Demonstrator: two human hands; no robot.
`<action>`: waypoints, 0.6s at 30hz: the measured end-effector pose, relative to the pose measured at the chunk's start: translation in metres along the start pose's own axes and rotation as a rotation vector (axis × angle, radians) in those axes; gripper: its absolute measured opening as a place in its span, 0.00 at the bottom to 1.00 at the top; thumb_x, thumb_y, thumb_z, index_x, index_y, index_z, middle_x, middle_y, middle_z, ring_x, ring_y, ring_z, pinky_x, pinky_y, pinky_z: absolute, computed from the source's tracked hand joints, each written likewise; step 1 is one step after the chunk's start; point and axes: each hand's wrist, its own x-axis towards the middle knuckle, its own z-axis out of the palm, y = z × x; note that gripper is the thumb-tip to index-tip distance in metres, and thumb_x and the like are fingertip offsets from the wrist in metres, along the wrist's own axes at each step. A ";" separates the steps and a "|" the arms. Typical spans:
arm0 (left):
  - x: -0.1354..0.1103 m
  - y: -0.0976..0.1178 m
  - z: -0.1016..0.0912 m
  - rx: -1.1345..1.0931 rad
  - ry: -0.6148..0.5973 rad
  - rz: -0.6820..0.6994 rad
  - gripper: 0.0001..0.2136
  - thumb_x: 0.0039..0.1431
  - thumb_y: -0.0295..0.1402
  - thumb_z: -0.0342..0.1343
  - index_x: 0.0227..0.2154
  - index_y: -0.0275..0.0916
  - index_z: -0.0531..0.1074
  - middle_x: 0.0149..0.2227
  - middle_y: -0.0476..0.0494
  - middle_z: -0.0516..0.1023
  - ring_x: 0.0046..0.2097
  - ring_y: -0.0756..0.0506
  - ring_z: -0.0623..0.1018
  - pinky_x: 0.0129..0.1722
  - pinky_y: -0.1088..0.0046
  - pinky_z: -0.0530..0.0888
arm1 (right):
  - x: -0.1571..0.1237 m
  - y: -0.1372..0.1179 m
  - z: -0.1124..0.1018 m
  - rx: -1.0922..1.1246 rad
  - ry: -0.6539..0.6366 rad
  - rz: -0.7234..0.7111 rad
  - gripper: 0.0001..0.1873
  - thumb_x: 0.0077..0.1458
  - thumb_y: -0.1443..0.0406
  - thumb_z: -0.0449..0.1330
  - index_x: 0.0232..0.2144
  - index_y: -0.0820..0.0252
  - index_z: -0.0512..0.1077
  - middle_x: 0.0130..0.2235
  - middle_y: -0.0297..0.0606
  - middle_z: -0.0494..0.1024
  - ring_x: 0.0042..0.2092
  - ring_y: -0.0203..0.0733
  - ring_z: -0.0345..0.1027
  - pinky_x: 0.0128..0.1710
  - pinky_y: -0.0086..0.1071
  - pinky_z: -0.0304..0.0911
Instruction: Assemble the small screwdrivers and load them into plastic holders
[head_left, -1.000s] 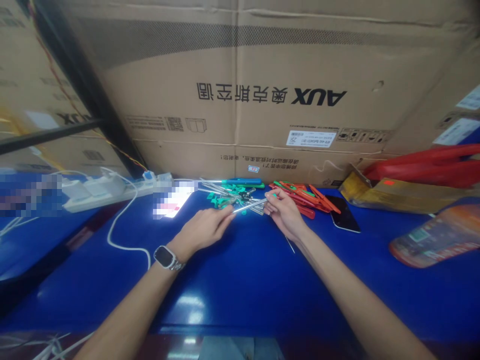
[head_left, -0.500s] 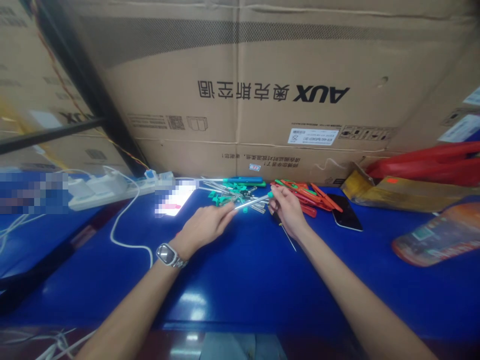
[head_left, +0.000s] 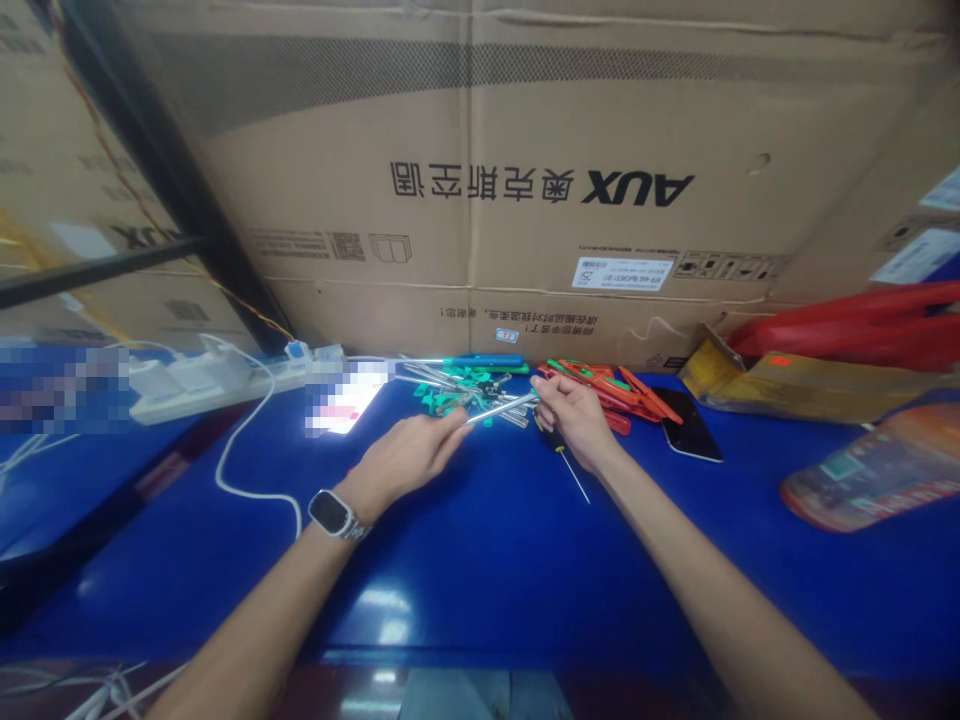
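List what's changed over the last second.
The right hand shifted slightly right, uncovering more of the thin screwdriver it partly hides, including the yellow collar. Nothing visibly taken hold of or let go: the left hand and right hand hold the silver rod. Screwdriver, dark phone and power strip stayed put.

Left forearm: one, bare, slanting inward from the lower left. Left hand: back upward, closed in a pinch. Right forearm: one, bare, slanting inward from the lower right. Right hand: likewise pinching, curled inward (the two hands face each other, near but apart).
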 end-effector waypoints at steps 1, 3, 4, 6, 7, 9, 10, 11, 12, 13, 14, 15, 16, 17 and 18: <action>0.000 0.000 0.000 0.006 0.001 0.001 0.18 0.73 0.44 0.34 0.39 0.42 0.66 0.26 0.48 0.72 0.27 0.44 0.74 0.30 0.69 0.62 | 0.000 0.001 0.000 -0.028 0.011 -0.016 0.23 0.49 0.50 0.69 0.21 0.57 0.65 0.16 0.25 0.62 0.19 0.30 0.53 0.22 0.29 0.50; 0.000 0.000 0.001 0.012 0.001 0.004 0.18 0.73 0.44 0.34 0.39 0.42 0.66 0.26 0.47 0.72 0.27 0.44 0.74 0.30 0.69 0.62 | 0.000 0.001 -0.001 -0.043 0.018 -0.040 0.19 0.47 0.51 0.70 0.24 0.57 0.70 0.18 0.27 0.66 0.21 0.32 0.56 0.23 0.29 0.51; 0.000 -0.001 0.001 0.013 0.001 0.003 0.18 0.73 0.44 0.33 0.39 0.42 0.66 0.26 0.48 0.72 0.27 0.44 0.74 0.29 0.69 0.62 | 0.000 0.001 -0.001 -0.029 0.013 -0.043 0.18 0.46 0.51 0.71 0.27 0.57 0.72 0.20 0.28 0.68 0.23 0.32 0.58 0.24 0.29 0.52; 0.000 -0.001 0.001 0.014 0.004 0.004 0.18 0.73 0.44 0.33 0.39 0.42 0.66 0.26 0.48 0.72 0.27 0.44 0.74 0.29 0.69 0.62 | 0.000 0.000 0.000 0.011 -0.003 -0.033 0.17 0.44 0.52 0.72 0.29 0.57 0.75 0.22 0.29 0.70 0.25 0.33 0.59 0.25 0.29 0.54; 0.000 -0.001 0.001 0.018 0.007 0.005 0.18 0.73 0.44 0.33 0.39 0.42 0.66 0.26 0.48 0.72 0.27 0.44 0.74 0.29 0.69 0.61 | -0.001 -0.001 0.001 0.024 -0.007 -0.027 0.17 0.44 0.53 0.73 0.29 0.57 0.75 0.22 0.29 0.70 0.25 0.33 0.59 0.26 0.29 0.54; 0.000 -0.002 0.001 0.028 0.025 0.005 0.18 0.73 0.44 0.33 0.39 0.42 0.66 0.25 0.49 0.72 0.27 0.44 0.74 0.29 0.69 0.61 | -0.003 -0.003 0.005 0.034 0.014 -0.025 0.17 0.44 0.52 0.72 0.29 0.57 0.76 0.21 0.29 0.69 0.24 0.33 0.58 0.26 0.29 0.55; 0.000 -0.002 0.001 0.032 0.037 0.004 0.18 0.73 0.44 0.33 0.39 0.41 0.66 0.25 0.49 0.71 0.27 0.44 0.74 0.29 0.69 0.61 | -0.004 -0.005 0.008 0.059 0.044 -0.024 0.18 0.45 0.50 0.71 0.29 0.58 0.77 0.21 0.30 0.69 0.24 0.34 0.58 0.26 0.30 0.55; 0.000 -0.003 0.001 0.034 0.051 0.000 0.18 0.73 0.44 0.34 0.39 0.41 0.66 0.25 0.49 0.71 0.27 0.44 0.74 0.28 0.69 0.60 | -0.006 -0.007 0.010 0.111 0.083 -0.017 0.20 0.47 0.48 0.68 0.30 0.58 0.77 0.22 0.31 0.70 0.25 0.35 0.59 0.26 0.30 0.56; 0.000 -0.003 0.001 0.035 0.063 -0.004 0.18 0.73 0.44 0.34 0.39 0.41 0.66 0.25 0.49 0.71 0.27 0.44 0.74 0.28 0.69 0.60 | -0.007 -0.009 0.012 0.185 0.121 0.003 0.22 0.50 0.46 0.65 0.31 0.58 0.77 0.24 0.32 0.72 0.26 0.36 0.61 0.26 0.30 0.57; -0.001 -0.003 0.001 0.034 0.074 -0.007 0.18 0.73 0.43 0.34 0.39 0.41 0.67 0.24 0.49 0.71 0.26 0.44 0.74 0.28 0.69 0.60 | -0.007 -0.011 0.014 0.274 0.153 0.040 0.24 0.53 0.44 0.61 0.33 0.58 0.78 0.26 0.34 0.73 0.28 0.37 0.63 0.27 0.30 0.59; -0.001 -0.003 0.001 0.032 0.083 -0.009 0.18 0.73 0.43 0.35 0.39 0.41 0.67 0.24 0.49 0.71 0.26 0.44 0.74 0.27 0.70 0.59 | -0.008 -0.013 0.016 0.366 0.181 0.087 0.25 0.55 0.44 0.58 0.35 0.58 0.77 0.29 0.35 0.75 0.30 0.38 0.66 0.28 0.30 0.62; 0.000 -0.003 0.001 0.029 0.091 -0.010 0.18 0.73 0.43 0.35 0.39 0.41 0.67 0.24 0.50 0.71 0.26 0.44 0.74 0.27 0.70 0.59 | -0.008 -0.015 0.018 0.449 0.201 0.141 0.25 0.57 0.44 0.55 0.36 0.57 0.77 0.31 0.37 0.76 0.33 0.39 0.68 0.30 0.31 0.64; 0.000 -0.002 0.001 0.023 0.098 -0.010 0.18 0.73 0.43 0.35 0.39 0.41 0.67 0.24 0.50 0.71 0.26 0.44 0.74 0.27 0.70 0.59 | -0.009 -0.016 0.021 0.516 0.217 0.187 0.25 0.58 0.45 0.53 0.37 0.57 0.77 0.33 0.38 0.77 0.35 0.41 0.70 0.32 0.32 0.65; 0.000 -0.001 0.001 0.015 0.099 -0.007 0.18 0.73 0.43 0.35 0.39 0.41 0.67 0.24 0.50 0.71 0.26 0.44 0.74 0.27 0.70 0.59 | -0.009 -0.017 0.024 0.568 0.228 0.220 0.24 0.59 0.46 0.52 0.37 0.57 0.76 0.34 0.39 0.78 0.37 0.43 0.71 0.34 0.33 0.66; 0.001 0.001 0.001 0.007 0.097 -0.004 0.18 0.73 0.43 0.35 0.39 0.41 0.67 0.24 0.50 0.71 0.26 0.44 0.74 0.27 0.70 0.59 | -0.009 -0.018 0.028 0.609 0.235 0.234 0.23 0.60 0.47 0.51 0.35 0.56 0.76 0.35 0.40 0.79 0.38 0.44 0.72 0.36 0.35 0.67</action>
